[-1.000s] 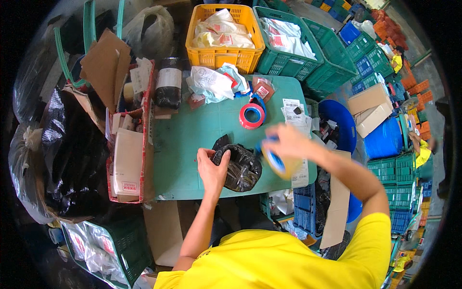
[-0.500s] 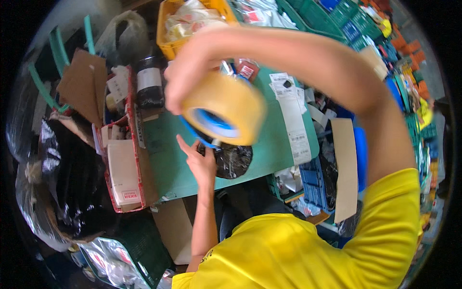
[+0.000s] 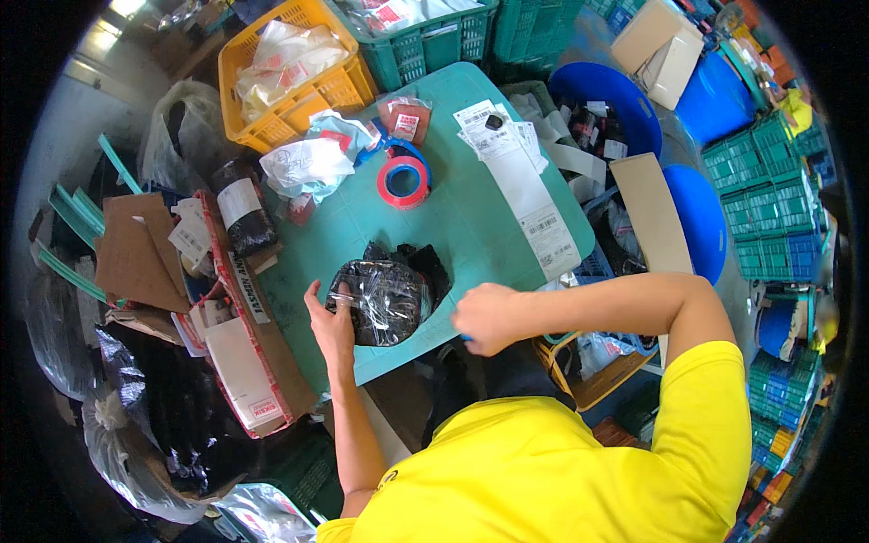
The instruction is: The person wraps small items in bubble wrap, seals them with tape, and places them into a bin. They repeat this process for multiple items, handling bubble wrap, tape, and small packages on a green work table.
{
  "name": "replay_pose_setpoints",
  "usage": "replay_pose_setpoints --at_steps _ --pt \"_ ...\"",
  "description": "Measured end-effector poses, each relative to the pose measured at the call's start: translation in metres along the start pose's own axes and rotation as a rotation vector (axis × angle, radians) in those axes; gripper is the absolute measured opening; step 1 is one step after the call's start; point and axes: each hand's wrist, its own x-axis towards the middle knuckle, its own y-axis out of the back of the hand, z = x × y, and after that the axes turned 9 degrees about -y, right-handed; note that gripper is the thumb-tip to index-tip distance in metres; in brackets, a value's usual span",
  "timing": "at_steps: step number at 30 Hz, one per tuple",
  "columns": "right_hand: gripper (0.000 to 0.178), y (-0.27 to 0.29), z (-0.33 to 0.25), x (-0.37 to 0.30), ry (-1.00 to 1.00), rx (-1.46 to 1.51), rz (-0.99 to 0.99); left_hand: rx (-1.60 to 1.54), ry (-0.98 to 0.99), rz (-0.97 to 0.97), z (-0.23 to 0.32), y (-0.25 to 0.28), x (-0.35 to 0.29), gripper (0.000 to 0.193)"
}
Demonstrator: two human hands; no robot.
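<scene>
A rounded parcel in shiny black plastic wrap (image 3: 387, 303) lies near the front edge of the green table (image 3: 308, 262). My left hand (image 3: 333, 319) grips its left side, thumb on the wrap and index finger stretched away from it. Right of the parcel, apart from it, my right hand (image 3: 489, 319) is closed in a fist. A small bit of blue shows beneath that fist; the rest of what it holds is hidden. Farther back on the table lies a roll of red tape (image 3: 403, 184) in a blue dispenser.
Label sheets (image 3: 543, 226) hang along the table's right side. White plastic packets (image 3: 312, 167) and a small reddish packet (image 3: 405, 119) lie at the back. A yellow crate (image 3: 299, 113) stands beyond, a red-edged box (image 3: 244, 362) at left, blue tubs (image 3: 692, 222) at right.
My right hand has come down from high in front, toward my body. The tan tape roll it held is no longer visible. More of the table and the black parcel shows.
</scene>
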Motion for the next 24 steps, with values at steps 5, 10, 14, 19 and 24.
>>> replay_pose_setpoints --at_steps 5,10,14,19,24 --pt "0.038 -0.05 0.116 -0.002 -0.196 0.844 0.371 -0.921 0.133 -0.455 -0.006 0.03 0.016 0.066" --pt "0.05 -0.048 0.078 0.058 -0.388 0.635 0.981 -1.289 0.406 -0.85 -0.017 0.007 0.058 0.075" --pt "0.069 -0.077 -0.049 0.114 0.094 1.975 1.074 -1.026 -0.032 -0.827 -0.059 -0.02 0.036 0.084" --pt "0.072 -0.137 -0.078 0.102 -0.589 2.221 -0.026 -0.757 0.639 -0.659 -0.096 0.012 -0.069 0.117" --pt "0.078 -0.135 -0.1 0.076 -0.319 2.02 0.392 -0.888 0.353 -0.349 -0.082 0.029 -0.105 0.122"
